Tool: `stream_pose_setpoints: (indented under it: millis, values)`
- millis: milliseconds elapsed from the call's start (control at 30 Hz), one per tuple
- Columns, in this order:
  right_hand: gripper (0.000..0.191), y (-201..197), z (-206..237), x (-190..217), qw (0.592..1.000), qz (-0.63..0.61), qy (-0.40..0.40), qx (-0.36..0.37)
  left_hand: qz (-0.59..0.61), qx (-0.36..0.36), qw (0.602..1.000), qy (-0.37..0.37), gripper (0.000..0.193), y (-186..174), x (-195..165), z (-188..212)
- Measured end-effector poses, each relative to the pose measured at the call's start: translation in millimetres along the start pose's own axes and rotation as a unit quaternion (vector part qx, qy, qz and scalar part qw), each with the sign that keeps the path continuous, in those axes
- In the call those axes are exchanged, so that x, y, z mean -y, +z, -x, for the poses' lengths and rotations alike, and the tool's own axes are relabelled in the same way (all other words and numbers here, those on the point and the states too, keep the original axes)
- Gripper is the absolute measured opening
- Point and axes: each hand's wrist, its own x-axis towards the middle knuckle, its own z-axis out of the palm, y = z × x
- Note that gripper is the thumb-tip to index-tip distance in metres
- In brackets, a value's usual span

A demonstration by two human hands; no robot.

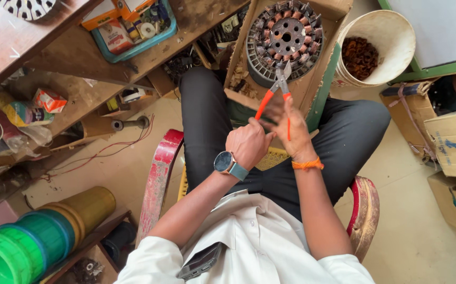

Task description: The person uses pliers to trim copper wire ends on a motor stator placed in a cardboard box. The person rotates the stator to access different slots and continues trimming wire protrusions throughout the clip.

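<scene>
Both hands, left (249, 143) and right (291, 131), grip clenched on orange-handled cutters (276, 89) at stator (286, 37)

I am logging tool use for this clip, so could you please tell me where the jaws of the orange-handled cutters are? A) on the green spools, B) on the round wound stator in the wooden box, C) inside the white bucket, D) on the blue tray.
B: both hands grip the orange-handled cutters, whose tip meets the stator in the wooden box.
</scene>
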Motion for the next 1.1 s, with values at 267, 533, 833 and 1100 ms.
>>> stream_pose_setpoints:
  millis: [267, 533, 833, 1100]
  values:
    - [0.054, 10, -3, -17, 0.966, -0.208, 0.095, 0.12, 0.039, -0.027, 0.999, -0.008, 0.03, -73, 18, -6]
    - [0.017, 17, -19, -80, 0.986, -0.162, -0.018, -0.027, 0.199, -0.04, 0.977, 0.066, 0.023, -129, 18, 13]
    - [0.026, -17, -14, -47, 0.87, 0.416, -0.138, -0.226, 0.22, -0.029, 0.974, 0.036, 0.02, -113, 10, 7]
    - [0.048, -17, 33, 40, 0.97, 0.235, -0.046, -0.04, 0.263, -0.019, 0.964, 0.033, 0.021, -86, 10, -4]
